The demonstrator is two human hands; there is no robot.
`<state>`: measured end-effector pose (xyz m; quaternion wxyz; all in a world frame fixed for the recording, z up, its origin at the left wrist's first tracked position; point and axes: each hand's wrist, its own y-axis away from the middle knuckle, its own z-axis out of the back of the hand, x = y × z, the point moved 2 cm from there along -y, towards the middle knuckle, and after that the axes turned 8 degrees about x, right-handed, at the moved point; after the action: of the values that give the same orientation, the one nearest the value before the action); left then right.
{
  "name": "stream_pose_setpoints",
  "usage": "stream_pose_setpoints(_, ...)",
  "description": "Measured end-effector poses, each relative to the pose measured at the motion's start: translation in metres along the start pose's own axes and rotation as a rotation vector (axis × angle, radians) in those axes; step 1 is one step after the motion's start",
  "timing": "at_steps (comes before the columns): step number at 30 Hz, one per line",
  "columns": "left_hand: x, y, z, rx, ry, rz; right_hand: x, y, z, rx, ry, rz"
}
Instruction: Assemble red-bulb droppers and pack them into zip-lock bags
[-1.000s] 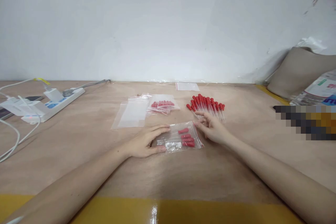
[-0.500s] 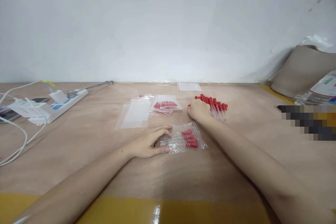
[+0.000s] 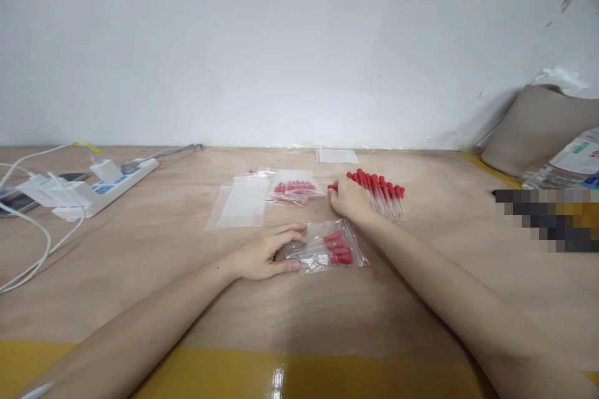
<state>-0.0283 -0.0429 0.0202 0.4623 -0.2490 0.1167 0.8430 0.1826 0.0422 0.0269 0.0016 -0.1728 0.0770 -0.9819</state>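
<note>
A clear zip-lock bag lies flat at the middle of the table, its zip edge to the right. Inside are several glass droppers with red rubber bulbs. My left hand rests at the bag's left end, thumb and fingers apart, fingertips touching the plastic. Farther back, my right hand has its fingers closed; a red bulb pokes out at its left side, the rest of that dropper hidden. Right beside this hand lies a row of loose droppers, bulbs pointing away from me.
Filled bags are stacked behind the left hand, next to flat empty bags. Another small bag lies by the wall. At left is a power strip with chargers and white cables; at right, a plastic bottle.
My right hand has shifted slightly left, away from the row of droppers, with the red bulb at its fingers. My left hand and the bag under it have hardly moved.
</note>
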Motion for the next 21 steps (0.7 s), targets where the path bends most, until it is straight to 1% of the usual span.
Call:
stream_pose_setpoints(3, 0.001, 0.000, -0.001, 0.014, -0.019, 0.009, -0.016, 0.005, 0.017, -0.126, -0.332, 0.072)
stream_pose_setpoints(6, 0.003, 0.000, -0.001, 0.026, -0.034, 0.017, -0.042, 0.017, 0.033, -0.269, -0.651, 0.113)
stream_pose_setpoints(8, 0.003, 0.000, -0.002, 0.025, -0.036, 0.018, -0.060, 0.028, 0.038, -0.289, -0.850, 0.094)
stream_pose_setpoints(11, 0.004, 0.000, -0.001, 0.027, -0.038, 0.026, -0.078, 0.044, 0.033, -0.240, -1.097, 0.001)
stream_pose_setpoints(14, 0.004, 0.000, -0.001, 0.032, -0.046, 0.024, -0.082, 0.055, 0.021, -0.179, -1.259, -0.108)
stream_pose_setpoints(16, 0.004, 0.000, -0.001, 0.030, -0.049, 0.020, -0.080, 0.059, 0.015, -0.153, -1.325, -0.130)
stream_pose_setpoints(21, 0.005, -0.001, -0.002, 0.040, -0.045, 0.050, -0.079, 0.060, 0.014, -0.217, -1.370, -0.108)
